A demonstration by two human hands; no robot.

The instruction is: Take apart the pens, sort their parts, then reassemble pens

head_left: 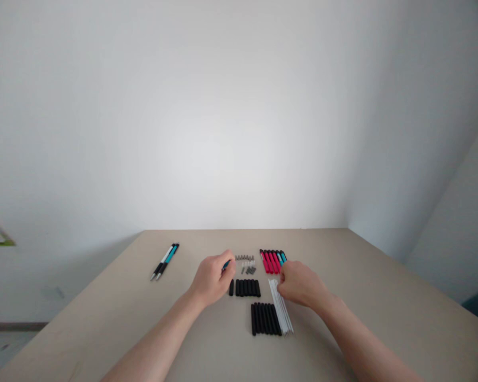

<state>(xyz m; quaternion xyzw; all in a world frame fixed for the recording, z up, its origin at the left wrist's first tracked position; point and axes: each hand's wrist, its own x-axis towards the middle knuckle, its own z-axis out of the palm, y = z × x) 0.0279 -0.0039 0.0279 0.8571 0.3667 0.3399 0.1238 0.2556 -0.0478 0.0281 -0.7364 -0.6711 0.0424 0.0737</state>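
Head view: left hand (211,278) is pinching a teal pen part (226,264) just beyond the short black sleeves (245,287). Right hand (300,284) is curling over the far end of the white tubes (282,310), its grip impossible to tell, beside the red and teal barrels (271,261) on the table (382,297).

Plain beige table (143,318) sitting under a white wall (239,116), far-left pens (165,261) showing teal, white and black, left hand (211,278) pinching a teal piece (226,264), red barrels (270,261) and teal barrels (281,257) lying far right, grey metal tips (245,258) between, black sleeves (245,287) and white rods (282,310) lying near.
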